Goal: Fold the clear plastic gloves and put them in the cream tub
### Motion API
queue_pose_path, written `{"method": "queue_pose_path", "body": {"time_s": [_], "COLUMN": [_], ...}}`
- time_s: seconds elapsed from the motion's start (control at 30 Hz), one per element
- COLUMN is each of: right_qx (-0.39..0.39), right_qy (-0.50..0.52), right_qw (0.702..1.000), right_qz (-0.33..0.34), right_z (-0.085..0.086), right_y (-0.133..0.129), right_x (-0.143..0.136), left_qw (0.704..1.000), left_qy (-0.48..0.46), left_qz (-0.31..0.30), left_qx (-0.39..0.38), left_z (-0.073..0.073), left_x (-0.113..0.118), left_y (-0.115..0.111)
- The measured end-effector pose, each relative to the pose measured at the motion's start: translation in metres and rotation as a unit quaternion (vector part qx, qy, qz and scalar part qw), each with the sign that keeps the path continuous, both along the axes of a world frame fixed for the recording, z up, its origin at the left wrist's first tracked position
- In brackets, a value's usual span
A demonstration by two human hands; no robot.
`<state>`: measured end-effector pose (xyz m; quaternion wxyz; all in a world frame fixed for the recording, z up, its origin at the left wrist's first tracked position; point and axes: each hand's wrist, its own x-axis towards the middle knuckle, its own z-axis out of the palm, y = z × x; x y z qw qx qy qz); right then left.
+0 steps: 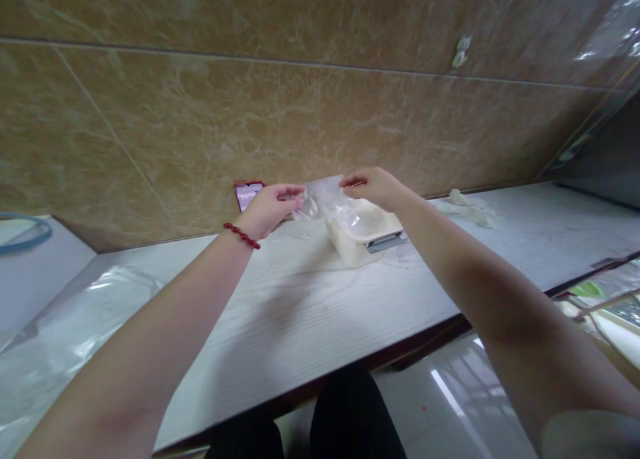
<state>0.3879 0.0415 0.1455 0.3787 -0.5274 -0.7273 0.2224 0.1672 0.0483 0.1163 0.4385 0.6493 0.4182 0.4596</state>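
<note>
A thin clear plastic bag [327, 191] stretches between my two hands, above and partly across a cream plastic box [350, 249] with a grey latch [383, 243] on its side. My left hand [273, 209], with a red bead bracelet [242, 236] at the wrist, pinches the bag's crumpled left end between thumb and fingers. At the other end, my right hand [373, 184] has its fingertips closed on the bag's upper right edge, just over the box's back rim. What lies inside the box is hidden by the bag.
A small red-edged card or box [249, 193] leans at the wall behind my left hand. Crumpled pale gloves or film [467, 209] lie to the right. Clear plastic sheeting [115, 299] covers the left side. The white counter [300, 325] ends near my knees; a tiled wall [225, 125] stands behind.
</note>
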Motion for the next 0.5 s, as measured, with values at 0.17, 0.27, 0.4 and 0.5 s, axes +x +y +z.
{"method": "queue_pose_path", "body": {"time_s": [0.17, 0.27, 0.4, 0.5], "right_qx": [0.012, -0.017, -0.045, -0.013], "right_qy": [-0.033, -0.083, -0.164, -0.24], "right_qw": [0.998, 0.993, 0.98, 0.966], "right_qz": [-0.046, -0.077, -0.102, -0.09], "right_z": [0.009, -0.005, -0.032, -0.046], "right_y": [0.024, 0.04, 0.063, 0.076], "right_x": [0.046, 0.062, 0.078, 0.086], "left_qw": [0.994, 0.991, 0.972, 0.957], "left_qy": [0.085, 0.121, 0.219, 0.266], "left_qz": [-0.028, -0.02, 0.018, 0.015], "left_qx": [0.056, 0.056, 0.085, 0.116], "left_z": [0.011, -0.002, -0.02, -0.025], "left_x": [0.052, 0.072, 0.09, 0.102], "left_y": [0.037, 0.057, 0.074, 0.081]}}
